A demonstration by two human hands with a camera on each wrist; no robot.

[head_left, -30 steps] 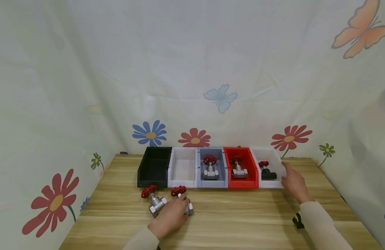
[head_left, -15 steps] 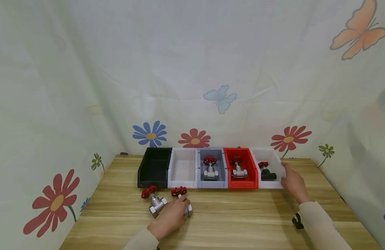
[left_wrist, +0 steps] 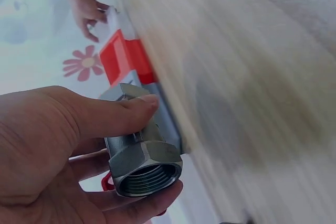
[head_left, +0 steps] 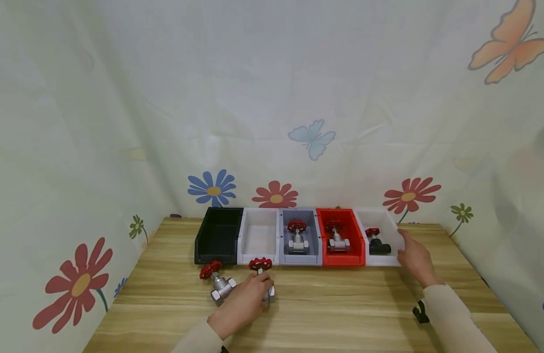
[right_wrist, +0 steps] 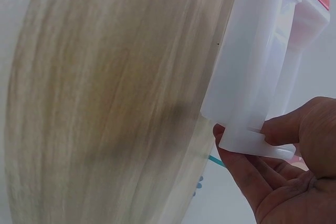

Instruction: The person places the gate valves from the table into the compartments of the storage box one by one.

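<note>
Head view: left hand (head_left: pixel 244 301) grips valve (head_left: pixel 260 264) (red-wheeled), shifted slightly right.

The left hand (left_wrist: pixel 58 140) gripped a silver metal valve (left_wrist: pixel 134 157) by its body, one hexagonal end showing a threaded bore. Beyond it, on a pale wood-grained worktop (left_wrist: pixel 236 77), stood a red plastic bin (left_wrist: pixel 117 59); farther off, the right hand (left_wrist: pixel 85 11) touched a white plastic bin (left_wrist: pixel 112 20).
</note>
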